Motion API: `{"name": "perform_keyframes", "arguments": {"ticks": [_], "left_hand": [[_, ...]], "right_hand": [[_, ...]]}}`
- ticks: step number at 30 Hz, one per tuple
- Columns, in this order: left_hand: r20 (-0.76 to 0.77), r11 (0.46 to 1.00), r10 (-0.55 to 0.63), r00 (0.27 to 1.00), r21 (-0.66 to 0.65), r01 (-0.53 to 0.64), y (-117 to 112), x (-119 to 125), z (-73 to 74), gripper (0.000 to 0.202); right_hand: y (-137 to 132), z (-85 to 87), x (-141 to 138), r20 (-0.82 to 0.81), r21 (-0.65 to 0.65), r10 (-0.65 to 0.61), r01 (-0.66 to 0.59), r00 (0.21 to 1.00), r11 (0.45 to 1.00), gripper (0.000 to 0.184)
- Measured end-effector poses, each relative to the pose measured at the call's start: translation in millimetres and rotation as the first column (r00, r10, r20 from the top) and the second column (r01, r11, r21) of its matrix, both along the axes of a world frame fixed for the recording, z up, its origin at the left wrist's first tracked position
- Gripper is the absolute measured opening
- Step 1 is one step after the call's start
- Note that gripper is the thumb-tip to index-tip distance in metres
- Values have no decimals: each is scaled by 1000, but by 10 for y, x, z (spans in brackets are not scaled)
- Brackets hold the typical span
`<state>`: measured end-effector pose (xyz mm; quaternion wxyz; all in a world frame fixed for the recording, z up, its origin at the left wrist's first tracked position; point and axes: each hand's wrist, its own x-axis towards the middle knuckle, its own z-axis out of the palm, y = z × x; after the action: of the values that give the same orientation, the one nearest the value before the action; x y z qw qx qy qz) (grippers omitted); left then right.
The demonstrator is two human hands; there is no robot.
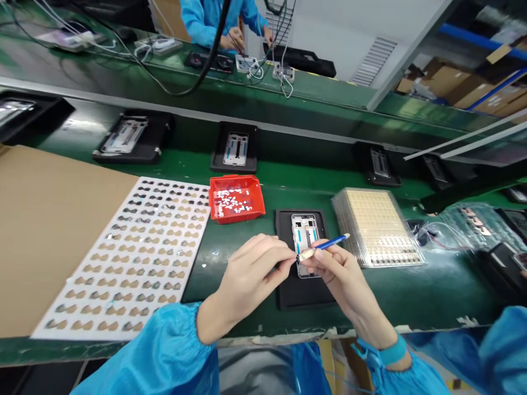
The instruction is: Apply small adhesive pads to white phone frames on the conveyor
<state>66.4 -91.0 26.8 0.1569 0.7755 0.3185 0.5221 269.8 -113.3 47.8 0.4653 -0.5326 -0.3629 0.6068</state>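
My left hand (256, 269) is closed in a pinch, with a small dark part (298, 258) at its fingertips. My right hand (341, 274) grips a blue pen-like tool (331, 242), and the tool's pale end meets the dark part. Both hands are over a phone frame (303, 229) that lies in a black tray (294, 296). Fingers and tool hide the frame's lower half. A red bin (239, 218) with small white pieces stands beyond my left hand.
Left of me lies a white sheet (140, 263) with rows of small bow-shaped parts, beside brown cardboard (49, 230). Stacked clear trays (376, 225) stand to the right. More phone frames in black trays (214, 162) line the back. Across the bench, a person in blue sleeves (201, 24) works.
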Motion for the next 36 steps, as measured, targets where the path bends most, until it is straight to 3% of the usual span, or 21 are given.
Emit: {"name": "perform_keyframes", "arguments": {"ticks": [3,6,9,12,15,18,24,33,35,36], "left_hand": [[-120,985,75,990,164,-54,39,-53,19,18],[-253,967,206,945,202,-157,183,-293,45,18],[-423,933,357,833,209,-293,458,-629,-31,17],[-489,917,398,776,218,-333,719,-875,-171,25],[-449,891,454,769,210,-404,812,-945,-237,26],[-416,865,502,758,216,-454,763,-907,-204,18],[-389,855,513,766,309,-416,647,-807,-123,13],[-409,904,403,819,318,-287,451,-554,-11,11],[-407,912,379,831,314,-262,373,-516,-3,11],[-404,915,372,836,311,-256,334,-506,-3,11]], "right_hand": [[112,-64,63,68,74,-52,47,996,996,43],[367,-136,230,321,319,-183,76,929,945,32],[651,-264,421,590,464,-219,-104,777,880,16],[819,-413,523,769,407,-147,-299,622,863,9],[856,-510,540,852,355,-130,-378,507,855,11],[848,-532,537,889,327,-124,-420,442,847,13],[903,-449,504,945,233,-78,-488,316,842,17],[859,-289,314,989,-109,42,-517,-140,849,32],[847,-310,343,985,-145,72,-521,-157,841,33],[833,-320,373,990,-127,75,-531,-119,838,33]]}}
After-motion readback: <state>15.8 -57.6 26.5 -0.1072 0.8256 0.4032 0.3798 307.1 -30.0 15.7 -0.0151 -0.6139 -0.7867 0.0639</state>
